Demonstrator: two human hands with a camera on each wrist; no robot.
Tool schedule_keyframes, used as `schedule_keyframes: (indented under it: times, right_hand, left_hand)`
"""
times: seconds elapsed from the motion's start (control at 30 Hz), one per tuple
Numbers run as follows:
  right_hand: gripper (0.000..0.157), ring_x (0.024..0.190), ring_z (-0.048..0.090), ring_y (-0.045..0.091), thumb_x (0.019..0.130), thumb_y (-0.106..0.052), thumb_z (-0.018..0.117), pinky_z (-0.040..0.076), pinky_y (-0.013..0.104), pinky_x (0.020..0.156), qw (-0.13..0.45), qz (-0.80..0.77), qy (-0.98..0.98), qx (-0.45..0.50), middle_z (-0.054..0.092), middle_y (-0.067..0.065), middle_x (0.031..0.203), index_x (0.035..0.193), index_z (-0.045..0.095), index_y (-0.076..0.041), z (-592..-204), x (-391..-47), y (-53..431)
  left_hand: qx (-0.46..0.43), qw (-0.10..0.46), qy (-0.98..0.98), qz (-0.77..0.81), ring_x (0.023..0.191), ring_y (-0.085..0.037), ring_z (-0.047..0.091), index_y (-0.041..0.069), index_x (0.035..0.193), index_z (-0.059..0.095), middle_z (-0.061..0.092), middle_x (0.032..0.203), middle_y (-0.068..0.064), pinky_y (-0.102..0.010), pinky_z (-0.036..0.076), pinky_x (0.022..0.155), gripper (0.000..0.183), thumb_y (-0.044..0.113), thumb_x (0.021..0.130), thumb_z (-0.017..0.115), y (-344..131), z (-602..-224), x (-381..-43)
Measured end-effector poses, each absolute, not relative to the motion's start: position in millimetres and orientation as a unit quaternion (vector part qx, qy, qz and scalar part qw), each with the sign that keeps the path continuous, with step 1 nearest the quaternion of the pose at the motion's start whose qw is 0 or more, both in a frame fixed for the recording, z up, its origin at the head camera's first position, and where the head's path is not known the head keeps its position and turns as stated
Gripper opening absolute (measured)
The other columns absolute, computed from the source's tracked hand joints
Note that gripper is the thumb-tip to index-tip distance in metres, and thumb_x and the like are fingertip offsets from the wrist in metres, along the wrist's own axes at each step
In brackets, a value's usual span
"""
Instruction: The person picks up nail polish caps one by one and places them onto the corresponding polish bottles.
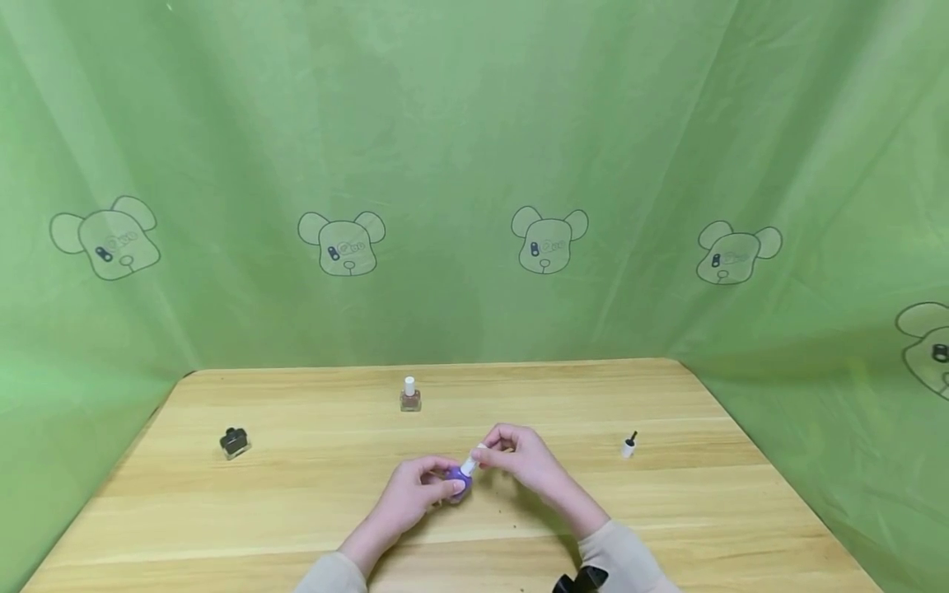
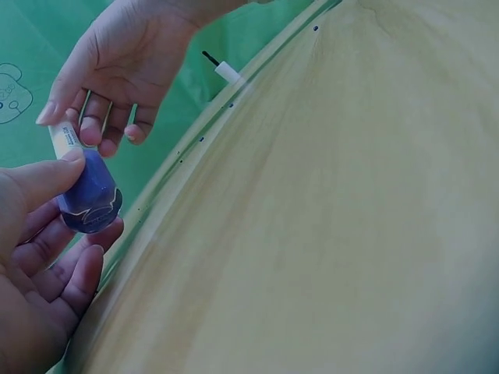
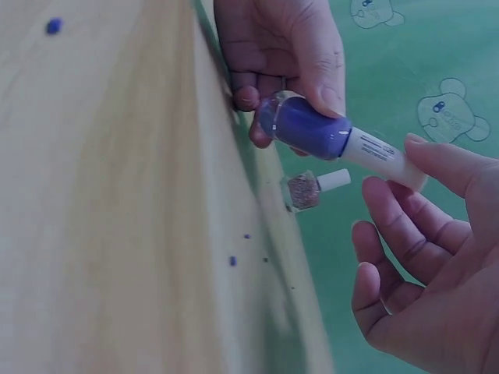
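A purple nail polish bottle (image 1: 459, 484) with a white cap (image 1: 470, 465) is held tilted over the front middle of the table. My left hand (image 1: 412, 492) grips the bottle's glass body between thumb and fingers. The thumb and fingertips of my right hand (image 1: 522, 458) pinch the white cap at its upper end. In the right wrist view the cap (image 3: 382, 156) sits on the neck of the purple bottle (image 3: 312, 128). The left wrist view shows the same bottle (image 2: 92, 191) with the left thumb near its shoulder.
A glittery pinkish nail polish bottle (image 1: 410, 401) with a white cap stands at the back. An open dark bottle (image 1: 235, 443) is at the left. To the right, a white cap with a black brush (image 1: 629, 446) stands brush up. Small purple drops (image 3: 232, 261) dot the wooden table (image 1: 296, 511).
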State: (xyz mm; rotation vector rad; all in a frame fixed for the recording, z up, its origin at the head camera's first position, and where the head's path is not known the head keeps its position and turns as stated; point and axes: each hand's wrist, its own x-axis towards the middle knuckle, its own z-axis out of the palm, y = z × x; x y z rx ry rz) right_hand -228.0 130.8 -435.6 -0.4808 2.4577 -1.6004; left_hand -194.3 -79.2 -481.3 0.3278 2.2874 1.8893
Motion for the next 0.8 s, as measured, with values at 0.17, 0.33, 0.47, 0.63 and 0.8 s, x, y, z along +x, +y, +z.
schedule_keyframes:
  times: [0.17, 0.33, 0.47, 0.63, 0.8]
  right_hand:
    - [0.025, 0.081, 0.059, 0.015, 0.085, -0.027, 0.073, 0.047, 0.028, 0.074, 0.065, -0.517, 0.834, -0.181, 0.07, 0.007, 0.087, 0.095, 0.067, -0.004, -427, -229, 137]
    - [0.024, 0.083, 0.06, 0.015, 0.087, -0.026, 0.071, 0.05, 0.03, 0.077, 0.047, -0.512, 0.838, -0.184, 0.071, 0.008, 0.089, 0.098, 0.068, -0.004, -418, -230, 143]
    - [0.025, 0.085, 0.061, 0.015, 0.089, -0.025, 0.07, 0.051, 0.032, 0.079, 0.038, -0.515, 0.837, -0.181, 0.071, 0.011, 0.092, 0.1, 0.067, -0.002, -411, -229, 149]
    - [0.023, 0.087, 0.061, 0.015, 0.088, -0.026, 0.07, 0.051, 0.031, 0.08, 0.025, -0.521, 0.839, -0.154, 0.071, 0.008, 0.095, 0.1, 0.067, -0.006, -401, -227, 154]
    - [0.022, 0.089, 0.06, 0.016, 0.089, -0.027, 0.07, 0.049, 0.031, 0.08, 0.002, -0.519, 0.842, -0.147, 0.07, 0.007, 0.096, 0.101, 0.068, -0.008, -395, -226, 163]
  left_hand:
    - [0.095, 0.073, 0.754, 0.645, 0.073, -0.014, 0.061, 0.005, 0.116, 0.067, 0.072, 0.093, -0.008, -0.024, 0.05, 0.056, 0.038, 0.025, 0.085, 0.075, -78, -479, -193]
    - [0.082, 0.066, 0.746, 0.658, 0.072, -0.015, 0.061, 0.005, 0.118, 0.066, 0.073, 0.093, -0.01, -0.026, 0.051, 0.056, 0.039, 0.024, 0.085, 0.075, -79, -476, -193]
    - [0.074, 0.057, 0.744, 0.661, 0.073, -0.016, 0.061, 0.006, 0.116, 0.066, 0.072, 0.093, -0.009, -0.027, 0.052, 0.058, 0.039, 0.023, 0.083, 0.076, -78, -473, -194]
    - [0.073, 0.044, 0.741, 0.667, 0.079, -0.015, 0.064, 0.004, 0.114, 0.066, 0.07, 0.104, -0.011, -0.031, 0.057, 0.066, 0.039, 0.022, 0.081, 0.078, -77, -468, -198]
    - [0.074, 0.017, 0.741, 0.667, 0.082, -0.011, 0.066, 0.003, 0.114, 0.066, 0.069, 0.109, -0.015, -0.034, 0.058, 0.071, 0.039, 0.019, 0.081, 0.078, -74, -461, -204]
